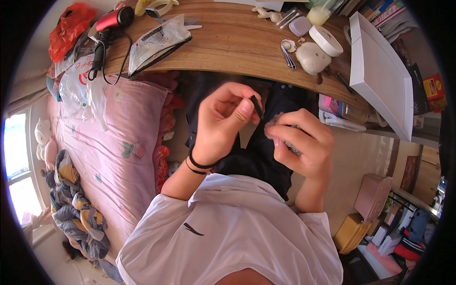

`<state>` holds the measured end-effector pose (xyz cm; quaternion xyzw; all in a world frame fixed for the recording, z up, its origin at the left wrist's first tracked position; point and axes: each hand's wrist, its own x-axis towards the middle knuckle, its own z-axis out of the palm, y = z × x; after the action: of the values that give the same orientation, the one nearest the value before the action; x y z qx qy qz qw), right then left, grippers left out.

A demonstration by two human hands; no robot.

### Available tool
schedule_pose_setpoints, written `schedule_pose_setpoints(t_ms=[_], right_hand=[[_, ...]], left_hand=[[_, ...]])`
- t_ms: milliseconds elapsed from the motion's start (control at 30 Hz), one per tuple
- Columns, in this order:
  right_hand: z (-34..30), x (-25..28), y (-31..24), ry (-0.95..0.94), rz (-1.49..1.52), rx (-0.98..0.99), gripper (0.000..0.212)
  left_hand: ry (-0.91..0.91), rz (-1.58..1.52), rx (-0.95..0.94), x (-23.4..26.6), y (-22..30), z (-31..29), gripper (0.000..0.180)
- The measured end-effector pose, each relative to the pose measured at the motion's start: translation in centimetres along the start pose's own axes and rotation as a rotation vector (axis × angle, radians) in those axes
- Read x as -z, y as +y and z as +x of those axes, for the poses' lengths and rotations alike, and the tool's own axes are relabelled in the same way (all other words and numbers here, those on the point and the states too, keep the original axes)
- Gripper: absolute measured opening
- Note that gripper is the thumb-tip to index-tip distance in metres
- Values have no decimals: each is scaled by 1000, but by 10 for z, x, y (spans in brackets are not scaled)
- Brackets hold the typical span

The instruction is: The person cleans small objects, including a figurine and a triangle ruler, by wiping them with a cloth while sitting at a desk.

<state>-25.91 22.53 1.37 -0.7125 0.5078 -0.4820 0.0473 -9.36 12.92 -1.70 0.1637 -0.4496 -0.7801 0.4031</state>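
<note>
Above my lap, my left hand (pixel 219 118) pinches a small dark strip-like piece (pixel 256 106) between thumb and fingers; its exact kind does not show. Close to its right, my right hand (pixel 306 142) is closed on a fluffy greyish-pink thing (pixel 271 126), mostly hidden by the fingers. A small gap lies between the two held things. Both hands are just below the front edge of the wooden desk (pixel 228 40). Black bands circle my left wrist.
On the desk's right are a white plush (pixel 313 58), a white ring-shaped roll (pixel 326 41), a metal clip (pixel 288 55) and a white box lid (pixel 380 76). A red hair dryer (pixel 111 21) and a zip pouch (pixel 159 42) lie left. A pink bed (pixel 123 142) stands at left.
</note>
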Motion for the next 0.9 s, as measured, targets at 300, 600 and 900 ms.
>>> schedule_pose_setpoints(t_ms=[300,600,900], right_hand=[[8,3,-7,130,228,-231,18],[8,-11,-9,98,339,-349,5],[0,-14,-6,190,412,-495,2]], left_hand=[[-167,39,56,-2,15,5,17],[-185,431,-26,0,17,1,23],[-219,283,-93,-1,11,0,28]])
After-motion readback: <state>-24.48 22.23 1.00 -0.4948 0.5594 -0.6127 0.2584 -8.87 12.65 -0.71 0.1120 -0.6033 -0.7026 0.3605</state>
